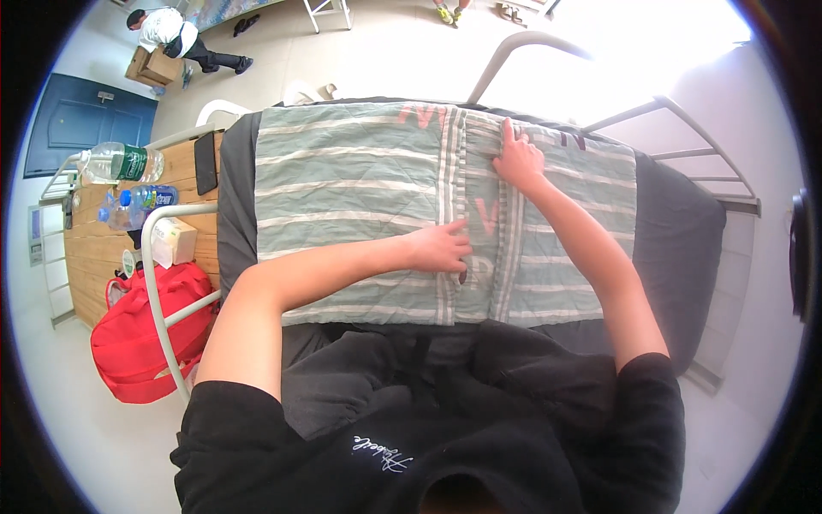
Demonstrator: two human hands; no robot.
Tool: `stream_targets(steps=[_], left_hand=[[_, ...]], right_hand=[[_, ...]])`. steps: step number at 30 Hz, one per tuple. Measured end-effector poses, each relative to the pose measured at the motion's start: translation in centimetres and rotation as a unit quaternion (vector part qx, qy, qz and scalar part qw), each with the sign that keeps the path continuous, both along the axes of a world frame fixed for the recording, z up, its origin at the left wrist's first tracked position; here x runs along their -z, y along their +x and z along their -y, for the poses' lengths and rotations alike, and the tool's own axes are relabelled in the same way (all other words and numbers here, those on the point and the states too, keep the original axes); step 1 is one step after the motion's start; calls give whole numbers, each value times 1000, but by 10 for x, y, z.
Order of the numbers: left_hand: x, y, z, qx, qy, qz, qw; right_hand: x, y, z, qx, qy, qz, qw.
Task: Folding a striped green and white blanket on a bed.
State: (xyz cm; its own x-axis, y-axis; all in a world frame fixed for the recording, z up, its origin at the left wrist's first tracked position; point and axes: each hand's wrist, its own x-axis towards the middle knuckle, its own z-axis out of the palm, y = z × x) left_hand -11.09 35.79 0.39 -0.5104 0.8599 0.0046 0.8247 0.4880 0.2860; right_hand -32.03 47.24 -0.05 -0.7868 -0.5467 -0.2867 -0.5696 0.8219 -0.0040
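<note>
A green quilt with white stripes and pale letters lies across a bed with a dark grey sheet. Two of its sides are folded inward, and their edges run nearly parallel with a narrow strip between them. My left hand rests with fingers spread on the edge of the left fold, near the quilt's middle. Farther from me, my right hand touches the edge of the right fold, its index finger stretched towards the quilt's far side. Neither hand visibly grasps the cloth.
Metal bed rails stand at left and right. On the wooden table at left are a phone, plastic bottles and a tissue pack. A red bag is beside the left rail. Another person bends over cardboard boxes.
</note>
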Motion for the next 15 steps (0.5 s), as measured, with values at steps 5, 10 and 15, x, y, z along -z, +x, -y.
stream_targets(steps=[5, 10, 15], left_hand=[[10, 31, -21, -29, 41, -37, 998], [3, 28, -54, 72, -131, 74, 986], [-4, 21, -65, 130, -165, 206, 956]], right_hand=[[10, -7, -2, -4, 0, -2, 1000], [17, -14, 1, -15, -44, -15, 999], [10, -10, 5, 4, -145, -31, 989]])
